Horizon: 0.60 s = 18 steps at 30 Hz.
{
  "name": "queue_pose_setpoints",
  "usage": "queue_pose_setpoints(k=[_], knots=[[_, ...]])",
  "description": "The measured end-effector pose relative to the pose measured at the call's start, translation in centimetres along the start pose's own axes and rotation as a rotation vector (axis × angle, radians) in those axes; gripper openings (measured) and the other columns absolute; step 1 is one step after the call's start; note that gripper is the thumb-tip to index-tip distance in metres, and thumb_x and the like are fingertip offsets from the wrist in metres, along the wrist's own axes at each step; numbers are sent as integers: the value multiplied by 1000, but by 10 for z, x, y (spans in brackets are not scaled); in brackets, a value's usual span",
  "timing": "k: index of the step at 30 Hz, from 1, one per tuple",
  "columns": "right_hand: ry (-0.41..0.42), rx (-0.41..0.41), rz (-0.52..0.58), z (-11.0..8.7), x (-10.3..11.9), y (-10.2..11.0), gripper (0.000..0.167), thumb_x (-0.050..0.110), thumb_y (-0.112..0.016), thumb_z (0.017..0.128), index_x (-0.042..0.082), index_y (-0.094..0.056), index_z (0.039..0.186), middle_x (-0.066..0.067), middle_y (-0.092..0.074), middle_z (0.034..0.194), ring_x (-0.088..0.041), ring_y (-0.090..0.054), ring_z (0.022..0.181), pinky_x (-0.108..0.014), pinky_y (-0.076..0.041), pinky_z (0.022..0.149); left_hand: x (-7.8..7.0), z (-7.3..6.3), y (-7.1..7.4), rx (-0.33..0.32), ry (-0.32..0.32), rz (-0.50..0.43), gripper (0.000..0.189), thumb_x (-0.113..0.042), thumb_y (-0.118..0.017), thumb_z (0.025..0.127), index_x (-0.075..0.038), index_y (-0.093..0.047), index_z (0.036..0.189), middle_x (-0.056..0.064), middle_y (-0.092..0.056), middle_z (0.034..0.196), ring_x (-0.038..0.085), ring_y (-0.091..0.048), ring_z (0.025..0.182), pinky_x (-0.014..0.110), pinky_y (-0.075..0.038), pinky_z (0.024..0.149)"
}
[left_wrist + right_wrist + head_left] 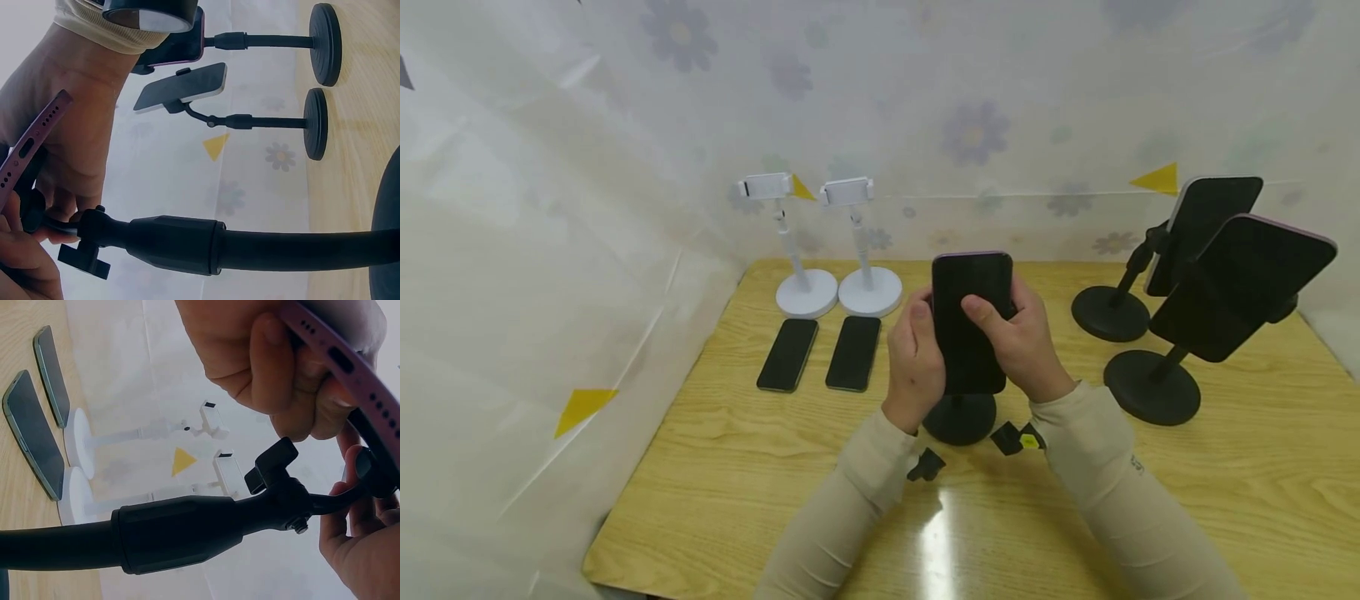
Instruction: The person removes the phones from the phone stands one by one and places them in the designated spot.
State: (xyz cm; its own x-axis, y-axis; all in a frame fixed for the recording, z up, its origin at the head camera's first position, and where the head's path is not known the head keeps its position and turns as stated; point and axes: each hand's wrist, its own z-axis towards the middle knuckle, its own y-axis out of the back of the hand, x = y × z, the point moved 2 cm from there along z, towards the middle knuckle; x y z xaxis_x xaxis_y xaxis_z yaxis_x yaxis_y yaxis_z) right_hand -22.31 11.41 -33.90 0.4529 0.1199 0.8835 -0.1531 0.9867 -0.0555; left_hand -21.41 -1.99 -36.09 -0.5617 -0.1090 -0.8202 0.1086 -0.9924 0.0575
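A dark-screened smartphone [962,358] with a purple frame stands upright between both hands, in front of a black phone stand. The left hand [916,358] grips its left side, thumb along the edge and fingers curled behind. The right hand [1026,346] holds the other side, thumb pressed on the screen, fingers behind at the stand's clamp. The stand's round base [961,419] rests on the table below. Its black neck [169,244] and joint knob [272,464] show in the wrist views, while the phone and hands partly hide the clamp.
Two white phone stands [805,293] with vacant clamps stand at the back left. Two dark phones [853,354] lie flat before them on the wooden table [737,467]. On the right, two black stands [1152,387] hold phones [1240,287]. A patterned curtain [880,108] hangs behind.
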Motion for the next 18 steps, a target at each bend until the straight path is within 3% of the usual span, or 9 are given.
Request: queue_pose_setpoints(k=[4,12,18], knots=[[4,1,9,0,-1,1,17,15,-63,97,16,-60,113,5,-68,96,-11,-71,78,-26,-59,68,-1,-1,0,-4,-3,28,67,-53,-23,106,0,-60,127,19,-70,113,28,-68,94,34,-58,82],[80,40,-23,-1,-2,1,21,10,-63,96,15,-62,116,6,-69,97,-10,-72,76,-26,-60,65,0,-4,-1,-30,57,-14,46,-26,-26,110,-1,-60,127,22,-72,99,30,-70,81,28,-58,72],[88,31,-29,-1,-2,0,22,8,-62,96,18,-62,116,8,-69,98,-8,-72,76,-25,-59,64,2,-5,-2,-47,75,-13,44,-24,-26,110,-1,-60,125,21,-70,96,26,-68,78,28,-57,70]])
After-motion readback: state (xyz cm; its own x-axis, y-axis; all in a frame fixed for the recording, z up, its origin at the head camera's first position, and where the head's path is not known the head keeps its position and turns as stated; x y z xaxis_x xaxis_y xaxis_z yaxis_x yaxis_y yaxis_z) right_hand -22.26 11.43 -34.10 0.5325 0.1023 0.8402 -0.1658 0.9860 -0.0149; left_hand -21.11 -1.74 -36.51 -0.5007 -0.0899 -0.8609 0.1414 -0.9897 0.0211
